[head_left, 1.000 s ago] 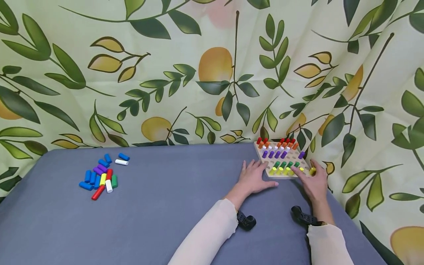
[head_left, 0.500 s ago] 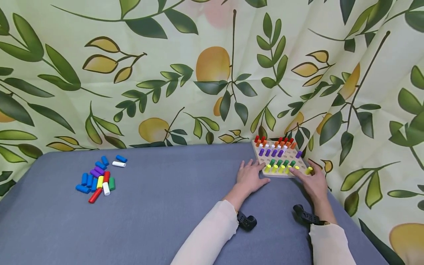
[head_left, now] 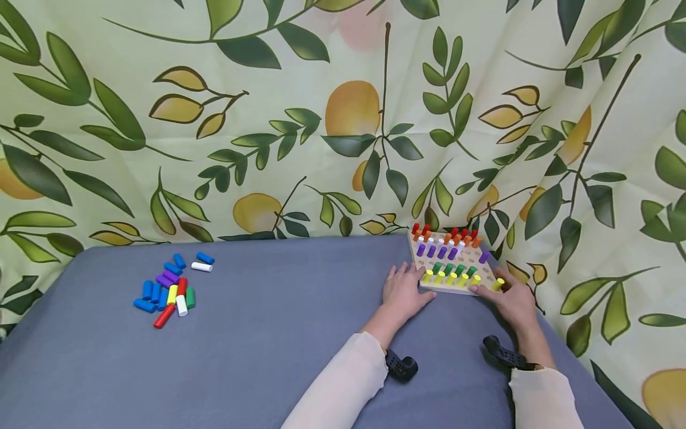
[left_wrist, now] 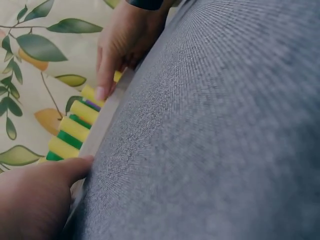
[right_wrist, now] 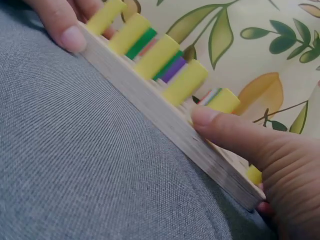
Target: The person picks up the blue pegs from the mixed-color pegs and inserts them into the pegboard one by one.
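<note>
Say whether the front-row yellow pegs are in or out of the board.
In: the yellow pegs stand in line along the wooden board, none lying down.

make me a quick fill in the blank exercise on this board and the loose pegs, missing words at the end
1. In the head view, the front row of pegs on the board is ____.
2. The back row of pegs is ____.
3. In that view, the loose pegs lie to the ____ of both hands.
4. The commonest colour among the loose pegs is ____.

Missing words: yellow; red; left; blue
</note>
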A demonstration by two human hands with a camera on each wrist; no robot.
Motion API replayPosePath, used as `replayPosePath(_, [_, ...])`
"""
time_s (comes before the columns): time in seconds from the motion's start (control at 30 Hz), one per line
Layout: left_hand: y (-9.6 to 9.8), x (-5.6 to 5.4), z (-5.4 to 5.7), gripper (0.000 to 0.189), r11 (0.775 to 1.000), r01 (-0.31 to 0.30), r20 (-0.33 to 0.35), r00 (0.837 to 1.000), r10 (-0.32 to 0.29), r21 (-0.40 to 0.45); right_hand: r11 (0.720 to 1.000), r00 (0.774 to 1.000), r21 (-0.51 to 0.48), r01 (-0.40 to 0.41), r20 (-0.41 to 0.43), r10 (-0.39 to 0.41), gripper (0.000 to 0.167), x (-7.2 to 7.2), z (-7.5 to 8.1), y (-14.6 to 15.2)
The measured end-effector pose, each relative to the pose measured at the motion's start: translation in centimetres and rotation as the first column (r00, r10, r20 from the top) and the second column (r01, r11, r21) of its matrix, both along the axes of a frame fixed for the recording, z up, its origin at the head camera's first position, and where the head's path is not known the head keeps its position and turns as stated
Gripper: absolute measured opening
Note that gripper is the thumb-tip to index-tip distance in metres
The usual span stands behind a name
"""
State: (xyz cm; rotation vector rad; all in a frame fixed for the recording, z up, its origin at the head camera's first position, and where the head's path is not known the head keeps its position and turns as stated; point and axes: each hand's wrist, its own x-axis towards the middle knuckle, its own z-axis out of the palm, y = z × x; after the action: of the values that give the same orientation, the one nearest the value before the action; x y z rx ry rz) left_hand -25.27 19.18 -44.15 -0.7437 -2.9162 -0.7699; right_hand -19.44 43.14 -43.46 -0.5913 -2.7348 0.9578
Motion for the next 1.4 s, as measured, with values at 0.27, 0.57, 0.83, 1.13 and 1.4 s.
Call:
replayPosePath(0.27, [-0.9,0.4,-0.3,0.058,0.997,-0.04,0.008,0.999,0.039,0.061,0.986,0.983,0.04,-0.161,0.092,0.156,0.101,0.1,0.1,0.2])
replayPosePath(0.57, [-1.9,0.3,-0.2,0.055,0.992,-0.099,-0.01,0.995,0.1,0.078,0.981,0.974,0.041,-0.19,0.136,0.183,0.106,-0.7,0.6,-0.8])
replayPosePath(0.83, [-3.7,0.3,-0.2,0.055,0.987,-0.122,-0.011,0.992,0.124,0.105,0.965,0.963,0.072,-0.253,0.113,0.244,0.105,-1.1,0.3,-2.0])
replayPosePath(1.13, [-5.9,0.7,-1.0,0.055,0.984,-0.136,-0.019,0.99,0.139,0.111,0.955,0.955,0.065,-0.29,0.076,0.285,0.106,-1.2,-0.8,-3.5])
replayPosePath(1.4, [-7.8,0.5,-0.9,0.056,0.982,-0.157,-0.069,0.984,0.165,0.103,0.953,0.954,0.06,-0.298,0.058,0.295,0.106,-1.8,-0.5,-5.5])
